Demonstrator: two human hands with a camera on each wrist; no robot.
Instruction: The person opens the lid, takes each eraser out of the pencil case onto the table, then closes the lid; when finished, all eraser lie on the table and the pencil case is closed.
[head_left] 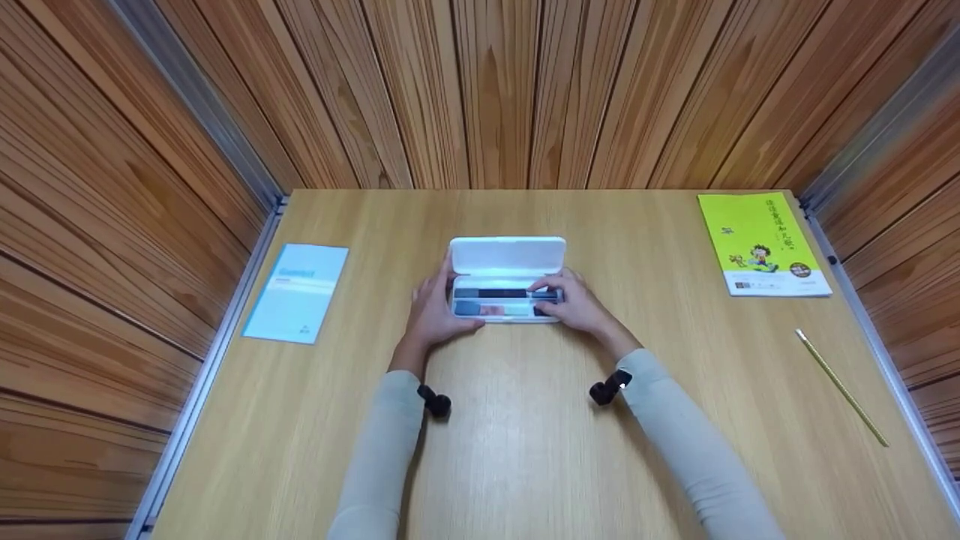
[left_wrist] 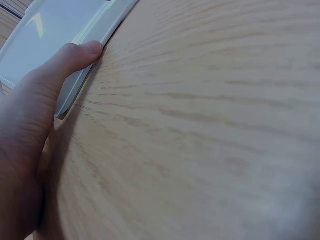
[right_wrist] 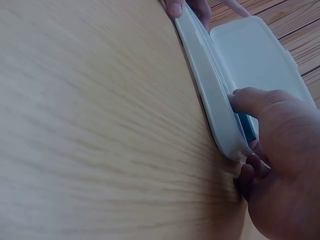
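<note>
A white pencil case (head_left: 507, 255) lies open in the middle of the wooden table (head_left: 525, 450), its lid tipped back. Dark pens (head_left: 501, 293) lie in its tray. My left hand (head_left: 433, 307) holds the case's left end, its thumb (left_wrist: 75, 55) pressed along the front wall of the case (left_wrist: 60, 25). My right hand (head_left: 574, 300) grips the right end. Its thumb (right_wrist: 250, 100) sits on the front rim of the case (right_wrist: 255, 55), and its fingers curl into the tray over a dark item (right_wrist: 246, 127).
A pale blue booklet (head_left: 297, 292) lies at the table's left side. A yellow-green book (head_left: 757, 244) sits at the back right, with a yellow pencil (head_left: 841, 388) nearer the right edge. Wood-panelled walls enclose the table on three sides.
</note>
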